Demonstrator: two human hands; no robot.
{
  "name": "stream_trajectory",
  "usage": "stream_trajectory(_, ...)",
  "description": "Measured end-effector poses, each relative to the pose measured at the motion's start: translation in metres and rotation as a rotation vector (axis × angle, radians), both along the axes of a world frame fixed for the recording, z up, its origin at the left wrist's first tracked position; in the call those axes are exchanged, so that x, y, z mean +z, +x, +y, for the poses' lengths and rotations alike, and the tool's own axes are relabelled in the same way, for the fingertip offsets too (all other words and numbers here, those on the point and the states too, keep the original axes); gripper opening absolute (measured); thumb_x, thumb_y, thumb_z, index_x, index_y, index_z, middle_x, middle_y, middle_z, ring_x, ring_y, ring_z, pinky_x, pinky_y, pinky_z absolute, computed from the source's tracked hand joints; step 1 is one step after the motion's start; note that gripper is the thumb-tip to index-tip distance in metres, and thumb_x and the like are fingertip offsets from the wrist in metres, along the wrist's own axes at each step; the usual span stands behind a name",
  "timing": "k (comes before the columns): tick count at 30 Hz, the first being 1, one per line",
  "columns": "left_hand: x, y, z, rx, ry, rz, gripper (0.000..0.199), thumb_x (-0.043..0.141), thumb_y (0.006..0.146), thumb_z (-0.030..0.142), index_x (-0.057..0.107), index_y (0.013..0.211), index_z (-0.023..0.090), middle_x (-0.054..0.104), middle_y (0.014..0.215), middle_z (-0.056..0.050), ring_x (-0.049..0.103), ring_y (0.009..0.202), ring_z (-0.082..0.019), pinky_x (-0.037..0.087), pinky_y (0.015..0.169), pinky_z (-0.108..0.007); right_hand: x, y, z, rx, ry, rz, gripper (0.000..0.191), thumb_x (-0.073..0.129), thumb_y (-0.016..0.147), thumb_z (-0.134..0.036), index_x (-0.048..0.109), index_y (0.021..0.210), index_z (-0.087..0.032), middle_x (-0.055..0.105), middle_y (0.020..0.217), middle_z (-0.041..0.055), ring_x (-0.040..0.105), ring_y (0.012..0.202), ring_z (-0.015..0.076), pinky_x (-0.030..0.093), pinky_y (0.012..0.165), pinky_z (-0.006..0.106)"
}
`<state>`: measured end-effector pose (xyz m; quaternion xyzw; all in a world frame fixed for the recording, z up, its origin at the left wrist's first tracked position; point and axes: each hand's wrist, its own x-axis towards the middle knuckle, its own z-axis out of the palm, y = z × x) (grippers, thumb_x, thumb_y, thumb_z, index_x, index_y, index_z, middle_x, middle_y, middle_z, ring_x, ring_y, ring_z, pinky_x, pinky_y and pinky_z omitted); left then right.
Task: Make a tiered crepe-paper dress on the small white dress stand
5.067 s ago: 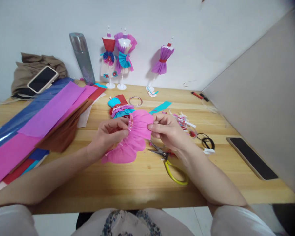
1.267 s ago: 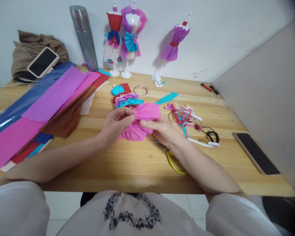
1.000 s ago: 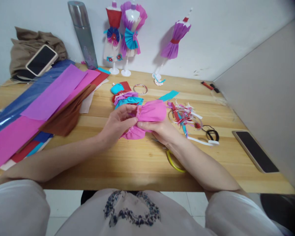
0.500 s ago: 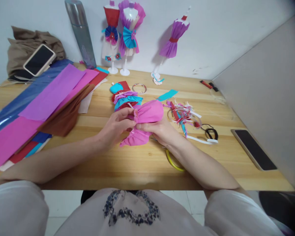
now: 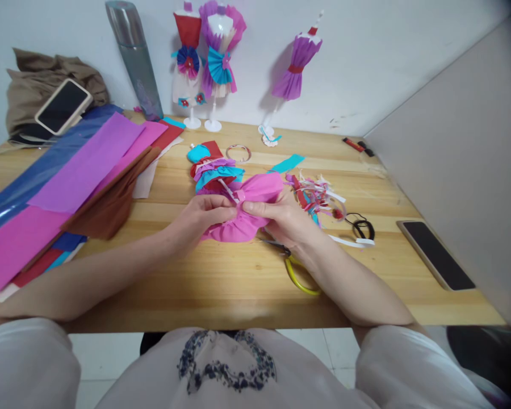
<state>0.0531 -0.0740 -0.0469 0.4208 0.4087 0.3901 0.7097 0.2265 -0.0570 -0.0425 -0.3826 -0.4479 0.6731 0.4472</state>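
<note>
A gathered piece of pink crepe paper is between my two hands, just above the table. My left hand pinches its left edge with thumb and fingers. My right hand grips it from the right, thumb pressed on the front near the gathered middle; its other fingers are hidden behind the paper. Just beyond lies a small mannequin in a layered red, purple and blue paper dress, its white stand pointing toward my hands. Yellow-handled scissors lie partly under my right forearm.
Coloured crepe paper sheets cover the left side. Several dressed mannequins and a steel flask stand along the wall. Paper scraps, a roll of clear tape and a black hair tie lie beyond and to the right. A phone rests at far right.
The pink paper has been turned; its lower part now spreads flatter toward me, and the gathered band faces up. My right hand has shifted slightly, uncovering more of the scissors.
</note>
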Motion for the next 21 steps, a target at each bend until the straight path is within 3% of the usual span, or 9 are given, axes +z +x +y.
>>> stream_trajectory(7,0.001,-0.001,0.002,-0.031,0.149,-0.001,0.012,0.074,0.063,0.021,0.063,0.066,0.016,0.06,0.063,0.002,0.052,0.057,-0.009,0.041,0.058,-0.023,-0.002,0.0,0.0,0.076,-0.057,0.031,0.032,0.094,0.051,-0.029,0.074,0.075,-0.021,0.073,0.074,-0.0024,0.064,0.068,0.0143,0.052,0.074,0.031)
stream_trajectory(12,0.008,-0.004,-0.002,-0.036,0.254,0.066,0.008,0.07,0.068,0.022,0.065,0.065,0.017,0.058,0.063,0.002,0.05,0.059,-0.01,0.039,0.059,-0.025,-0.002,0.0,0.0,0.089,-0.044,0.018,0.032,0.093,0.054,-0.031,0.073,0.076,-0.02,0.073,0.076,-0.0015,0.065,0.071,0.0156,0.051,0.076,0.032)
stream_trajectory(16,0.006,-0.008,-0.004,-0.043,0.276,0.076,0.016,0.068,0.075,0.03,0.065,0.064,0.019,0.054,0.062,0.001,0.046,0.06,-0.012,0.037,0.059,-0.027,-0.002,0.0,-0.001,0.112,-0.032,0.025,0.034,0.093,0.055,-0.033,0.074,0.08,-0.021,0.074,0.076,-0.0008,0.067,0.074,0.0172,0.052,0.08,0.033)
stream_trajectory(21,0.005,-0.008,-0.002,-0.029,0.258,0.037,0.03,0.07,0.074,0.041,0.059,0.058,0.018,0.048,0.06,0.0,0.043,0.06,-0.012,0.035,0.058,-0.027,-0.002,0.001,-0.001,0.122,-0.012,0.034,0.033,0.094,0.057,-0.035,0.074,0.079,-0.021,0.074,0.077,-0.0008,0.068,0.077,0.0179,0.052,0.083,0.035)
